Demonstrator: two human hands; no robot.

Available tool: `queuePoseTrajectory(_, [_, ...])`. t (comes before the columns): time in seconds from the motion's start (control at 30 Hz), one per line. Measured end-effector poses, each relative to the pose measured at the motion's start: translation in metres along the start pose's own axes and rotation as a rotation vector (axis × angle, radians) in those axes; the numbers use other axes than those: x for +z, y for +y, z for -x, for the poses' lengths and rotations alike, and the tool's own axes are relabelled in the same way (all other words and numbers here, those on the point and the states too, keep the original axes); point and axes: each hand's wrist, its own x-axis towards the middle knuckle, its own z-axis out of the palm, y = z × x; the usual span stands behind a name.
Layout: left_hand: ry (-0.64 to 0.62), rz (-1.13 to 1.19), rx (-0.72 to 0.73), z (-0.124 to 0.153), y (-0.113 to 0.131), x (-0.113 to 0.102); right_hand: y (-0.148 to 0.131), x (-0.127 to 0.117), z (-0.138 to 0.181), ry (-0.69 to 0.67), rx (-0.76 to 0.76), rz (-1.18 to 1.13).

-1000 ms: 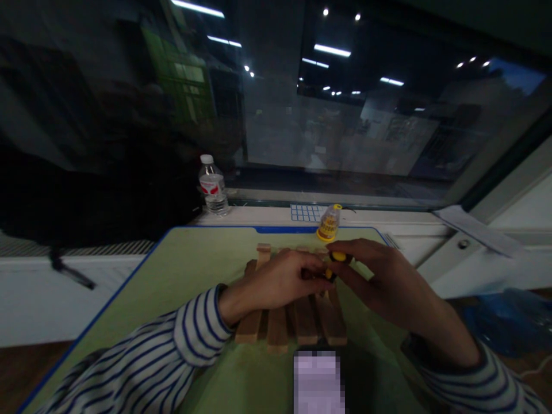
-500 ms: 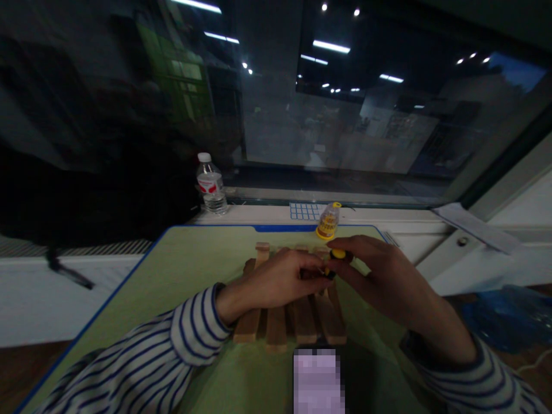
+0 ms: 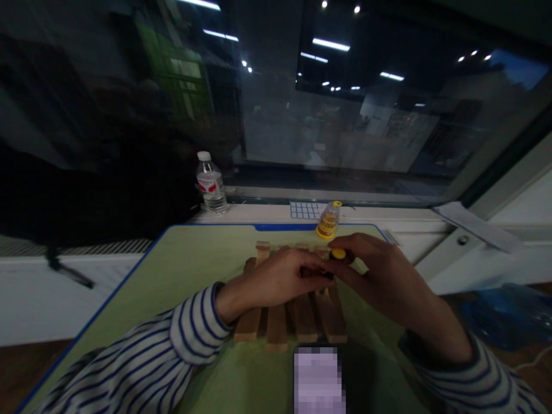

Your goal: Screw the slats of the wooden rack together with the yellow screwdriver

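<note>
Left side: a dark strap (image 3: 69,270) hangs against the white wall panel. The bottle (image 3: 211,187), with a white cap and a red-and-white label, stands upright on the sill (image 3: 259,216), beyond the far left corner of the tabletop (image 3: 181,270). The tabletop is green with a blue edge.

Centre: the left hand (image 3: 276,279), in a striped sleeve, lies across the rack (image 3: 276,329), a slatted wooden piece on the middle of the tabletop. Its thumb and index finger point right and meet close to the lower part of the tool; whether they grip it cannot be told. The near ends of four slats project below this hand. A blue-lined grid (image 3: 304,210) lies on the sill. The phone (image 3: 319,379), its screen blurred into blocks, sits at the near side of the rack.

Right of centre: the tool (image 3: 338,253), yellow-topped with a black side, is above the right part of the rack. The clear, yellow-based case (image 3: 329,221) stands just beyond it at the far edge. The right hand (image 3: 383,273) pinches the tool between thumb and fingers.

Right side: paper (image 3: 474,225) rests on the sill's end; a blue bag (image 3: 509,316) lies below.
</note>
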Motion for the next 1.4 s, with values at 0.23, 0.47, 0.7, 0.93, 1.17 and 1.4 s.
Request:
queuePoseTrajectory(0.23, [0.02, -0.014, 0.011, 0.001, 0.002, 0.0, 0.0, 0.001, -0.002, -0.012, 0.038, -0.001])
queuePoseTrajectory(0.47, [0.012, -0.061, 0.004, 0.0, 0.001, 0.001, 0.001, -0.003, 0.001, -0.006, 0.029, -0.028])
queuePoseTrajectory(0.7, [-0.013, -0.132, -0.024, 0.0, 0.003, 0.0, -0.001, -0.009, 0.003, -0.052, -0.091, -0.146])
queuePoseTrajectory(0.93, [-0.01, -0.056, 0.011, -0.001, 0.0, 0.004, 0.0, -0.008, 0.001, -0.017, -0.042, -0.112])
queuePoseTrajectory(1.17, [-0.009, -0.039, 0.012, -0.001, 0.0, 0.004, 0.003, -0.006, 0.001, -0.029, -0.005, -0.098])
queuePoseTrajectory(1.4, [0.014, -0.015, -0.02, 0.0, 0.0, 0.004, 0.001, -0.005, 0.001, -0.056, 0.056, -0.08])
